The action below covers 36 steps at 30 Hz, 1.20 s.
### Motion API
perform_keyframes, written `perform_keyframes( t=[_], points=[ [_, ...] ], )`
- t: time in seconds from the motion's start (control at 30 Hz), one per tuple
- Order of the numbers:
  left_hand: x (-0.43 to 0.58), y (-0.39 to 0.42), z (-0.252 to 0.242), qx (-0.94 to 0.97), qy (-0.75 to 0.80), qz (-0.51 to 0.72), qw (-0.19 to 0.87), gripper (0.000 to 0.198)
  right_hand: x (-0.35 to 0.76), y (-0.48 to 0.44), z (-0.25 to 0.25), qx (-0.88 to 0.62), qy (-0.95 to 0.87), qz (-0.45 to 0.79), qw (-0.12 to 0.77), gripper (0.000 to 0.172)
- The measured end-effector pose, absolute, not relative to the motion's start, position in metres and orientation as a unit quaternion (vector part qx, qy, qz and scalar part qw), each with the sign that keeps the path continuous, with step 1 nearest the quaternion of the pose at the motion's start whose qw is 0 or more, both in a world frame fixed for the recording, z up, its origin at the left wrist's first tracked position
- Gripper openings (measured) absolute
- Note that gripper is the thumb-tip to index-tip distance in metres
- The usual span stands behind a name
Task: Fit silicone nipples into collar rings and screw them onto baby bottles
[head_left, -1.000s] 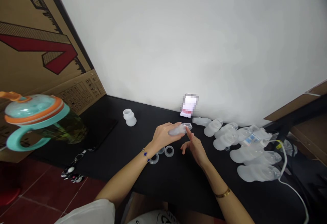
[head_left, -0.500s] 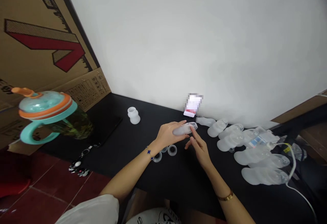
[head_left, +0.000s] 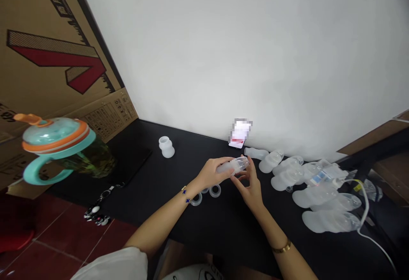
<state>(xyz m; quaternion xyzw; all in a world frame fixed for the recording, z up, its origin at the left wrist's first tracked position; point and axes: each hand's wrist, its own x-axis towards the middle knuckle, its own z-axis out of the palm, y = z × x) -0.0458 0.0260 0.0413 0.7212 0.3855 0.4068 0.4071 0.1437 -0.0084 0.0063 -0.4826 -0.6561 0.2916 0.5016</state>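
Note:
A frosted white bottle with a clear cap [head_left: 239,165] lies nearly level above the black table [head_left: 140,194]. My left hand [head_left: 211,173] is wrapped round its body from the left. Fingers of my right hand [head_left: 251,184] close round the clear cap at its right end. Below my left hand, several translucent rings [head_left: 215,191] lie on the table, partly covered by the wrist. To the right, several similar capped bottles [head_left: 329,221] lie on their sides. One open white bottle [head_left: 166,147] stands alone to the left of my hands.
A phone [head_left: 240,134] with a lit screen leans against the white wall. On the left are a large teal and orange jug [head_left: 64,143], a dark flat tablet [head_left: 131,165], a beaded keychain [head_left: 96,212] and cardboard boxes [head_left: 47,67]. A white cable [head_left: 367,207] runs along the right.
My right hand has moved up and its fingers have closed round the clear cap. The bottle has shifted slightly right and down with my left hand.

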Motion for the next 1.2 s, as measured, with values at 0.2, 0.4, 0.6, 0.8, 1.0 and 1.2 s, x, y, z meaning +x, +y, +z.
perform_keyframes(
  t=[0.2, 0.4, 0.6, 0.8, 1.0, 1.2],
  points=[
    [-0.049, 0.024, 0.048, 0.715, 0.345, 0.395, 0.463, 0.047, 0.155, -0.005, 0.005, -0.490, -0.693, 0.195, 0.491, 0.072],
    [-0.047, 0.018, 0.056, 0.745, 0.340, 0.364, 0.444, 0.065, 0.161, -0.004, 0.001, -0.446, -0.730, -0.009, 0.517, 0.073],
    [-0.048, 0.018, 0.058, 0.754, 0.330, 0.354, 0.444, 0.062, 0.162, 0.000, 0.001, -0.418, -0.723, -0.087, 0.543, 0.076],
    [-0.048, 0.019, 0.056, 0.757, 0.346, 0.343, 0.436, 0.060, 0.162, 0.001, 0.005, -0.418, -0.713, -0.091, 0.555, 0.061],
    [-0.048, 0.017, 0.058, 0.760, 0.353, 0.326, 0.438, 0.057, 0.164, 0.001, 0.007, -0.397, -0.717, -0.124, 0.559, 0.051],
    [-0.046, 0.015, 0.059, 0.748, 0.351, 0.338, 0.451, 0.057, 0.163, -0.001, 0.008, -0.396, -0.717, -0.138, 0.557, 0.047]
  ],
)
